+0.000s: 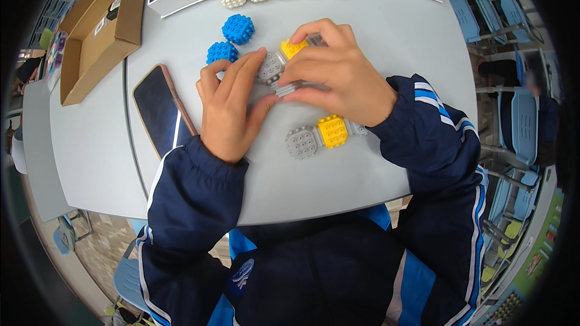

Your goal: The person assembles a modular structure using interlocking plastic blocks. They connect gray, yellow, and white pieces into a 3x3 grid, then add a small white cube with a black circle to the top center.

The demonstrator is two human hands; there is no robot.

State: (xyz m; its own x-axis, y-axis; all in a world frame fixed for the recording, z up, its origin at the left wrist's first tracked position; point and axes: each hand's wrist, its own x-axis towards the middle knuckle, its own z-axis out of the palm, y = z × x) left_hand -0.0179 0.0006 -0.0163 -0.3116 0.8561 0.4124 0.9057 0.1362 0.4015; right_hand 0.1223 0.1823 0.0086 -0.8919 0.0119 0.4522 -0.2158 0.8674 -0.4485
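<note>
Left hand (226, 107) and right hand (341, 75) are narrowed around a grey block (271, 68) over the table (290, 190), pinching a thin grey piece (286, 89) at its near side, a yellow block (294, 48) just beyond; uneven pressure might pop the piece loose, and a low right sleeve (426, 124) could knock the grey-and-yellow row (332, 131) beside it

Left hand (228, 105), right hand (341, 75) holding grey studded plastic block (270, 67).
Two blue studded plastic blocks (238, 29) near left fingers.

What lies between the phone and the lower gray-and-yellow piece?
In the head view, from the phone: first the left hand, then bare tabletop, up to the gray end block.
</note>
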